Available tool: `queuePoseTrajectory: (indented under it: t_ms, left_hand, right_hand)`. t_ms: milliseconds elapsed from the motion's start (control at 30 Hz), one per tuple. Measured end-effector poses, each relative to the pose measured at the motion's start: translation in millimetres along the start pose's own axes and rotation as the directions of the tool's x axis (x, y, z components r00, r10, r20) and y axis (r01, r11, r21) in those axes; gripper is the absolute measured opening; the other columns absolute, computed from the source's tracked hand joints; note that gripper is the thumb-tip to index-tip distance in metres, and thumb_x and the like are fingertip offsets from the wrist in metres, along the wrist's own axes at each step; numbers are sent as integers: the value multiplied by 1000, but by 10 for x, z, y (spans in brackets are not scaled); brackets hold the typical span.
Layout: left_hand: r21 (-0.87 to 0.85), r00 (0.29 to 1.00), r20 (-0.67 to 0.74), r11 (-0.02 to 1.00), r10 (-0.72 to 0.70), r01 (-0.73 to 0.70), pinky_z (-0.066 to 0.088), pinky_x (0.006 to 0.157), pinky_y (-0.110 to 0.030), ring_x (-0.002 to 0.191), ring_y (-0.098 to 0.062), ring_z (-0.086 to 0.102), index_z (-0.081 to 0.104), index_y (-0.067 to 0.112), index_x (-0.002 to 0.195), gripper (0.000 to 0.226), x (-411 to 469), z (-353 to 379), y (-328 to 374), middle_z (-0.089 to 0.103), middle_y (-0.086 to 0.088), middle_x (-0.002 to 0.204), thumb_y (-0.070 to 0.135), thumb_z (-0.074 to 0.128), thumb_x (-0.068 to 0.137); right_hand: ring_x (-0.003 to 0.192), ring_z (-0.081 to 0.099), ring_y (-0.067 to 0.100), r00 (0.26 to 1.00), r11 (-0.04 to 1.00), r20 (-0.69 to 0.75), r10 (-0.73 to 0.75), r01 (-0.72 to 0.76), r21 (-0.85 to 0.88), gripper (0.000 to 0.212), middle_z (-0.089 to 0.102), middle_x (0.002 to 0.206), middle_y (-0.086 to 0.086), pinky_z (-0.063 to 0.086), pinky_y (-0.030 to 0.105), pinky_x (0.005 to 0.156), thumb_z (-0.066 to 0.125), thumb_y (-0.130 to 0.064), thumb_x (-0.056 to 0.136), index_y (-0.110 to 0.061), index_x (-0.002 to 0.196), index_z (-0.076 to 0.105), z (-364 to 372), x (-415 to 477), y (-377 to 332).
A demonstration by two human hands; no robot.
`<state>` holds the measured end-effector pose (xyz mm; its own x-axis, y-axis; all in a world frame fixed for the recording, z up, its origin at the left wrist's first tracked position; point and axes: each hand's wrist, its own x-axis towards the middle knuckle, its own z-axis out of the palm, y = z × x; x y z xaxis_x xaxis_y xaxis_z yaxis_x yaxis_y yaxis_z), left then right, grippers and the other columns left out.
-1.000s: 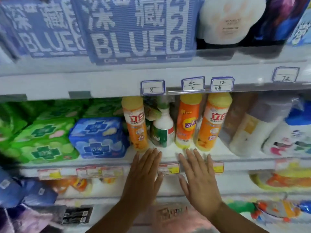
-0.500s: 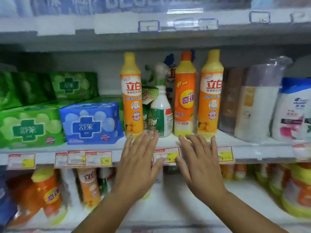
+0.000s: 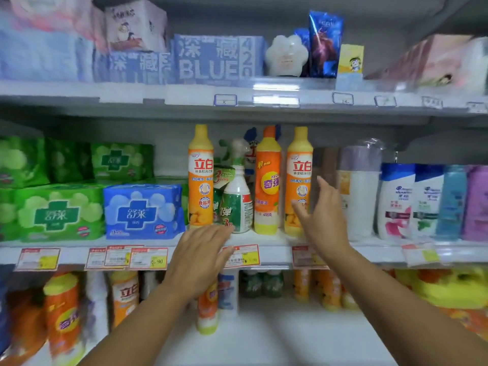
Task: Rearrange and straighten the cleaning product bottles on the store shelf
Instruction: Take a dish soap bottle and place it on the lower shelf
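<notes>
Bottles [image 3: 268,180] stood mid-shelf [image 3: 274,243], four upright in a row, more half hidden behind; lower shelf blurred. Since the earlier frame my right hand [image 3: 323,220] had lifted beside the rightmost bottle [image 3: 299,178], open, maybe touching, I couldn't tell. Left hand [image 3: 200,256] was flat, open, empty at the shelf edge.

Orange bottles [image 3: 200,180] were glossy plastic; green packs [image 3: 52,212] shiny film; shelf [image 3: 274,244] front edge smooth white, paper tags [image 3: 149,258].
</notes>
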<state>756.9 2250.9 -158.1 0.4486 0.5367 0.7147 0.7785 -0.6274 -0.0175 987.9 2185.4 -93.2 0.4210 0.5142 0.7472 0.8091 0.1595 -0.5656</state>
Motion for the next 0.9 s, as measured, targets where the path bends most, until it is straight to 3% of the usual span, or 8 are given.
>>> queuePoseTrajectory:
  t_ms: [133,367,533,633,733,900]
  left_hand:
    - [10,1000,-25,1000,6,-6,13,107,-28,129,-9,38,37,35,136,49,-7,96,-52,47,12,138,54,23,93]
    - [43,999,-48,999,-4,6,13,106,-29,125,-10,40,36,33,136,45,-37,150,-33,51,10,131,50,25,96]
    - [77,1000,-30,997,-6,8,12,106,-29,125,-11,38,33,33,137,45,-46,157,-29,49,9,132,49,23,96]
    - [93,1000,-30,996,-1,4,12,107,-31,126,-12,37,31,33,138,45,-52,163,-30,48,8,133,48,22,96]
    - [99,1000,-29,995,-1,4,12,107,-32,126,-13,36,29,33,139,45,-45,178,-38,47,8,134,48,22,96]
    - [120,999,-33,993,3,1,15,107,-34,126,-15,37,30,32,138,46,-35,185,-39,48,5,134,48,22,96]
  right_hand:
    - [127,48,23,982,987,122,146,-152,46,93,42,146,2,46,44,97,69,-49,78,-23,149,14,79,279,-21]
    - [99,62,22,947,977,243,211,-214,-15,65,60,120,4,54,41,84,72,-46,77,-19,127,40,111,526,-56]
    - [102,61,18,992,987,128,5,-25,156,60,60,118,0,51,32,82,75,-28,79,-15,127,42,-176,319,-248]
    - [94,58,0,989,955,112,-93,56,291,57,57,109,-14,47,15,76,75,-29,78,-22,123,41,-443,52,-415]
    - [89,56,-16,972,945,179,-150,88,316,51,55,101,-27,45,3,68,75,-30,76,-32,115,42,-657,-388,-395]
    - [95,60,-4,911,981,409,-58,-25,195,52,62,104,-20,49,18,77,77,-22,75,-43,106,42,-415,-1221,368]
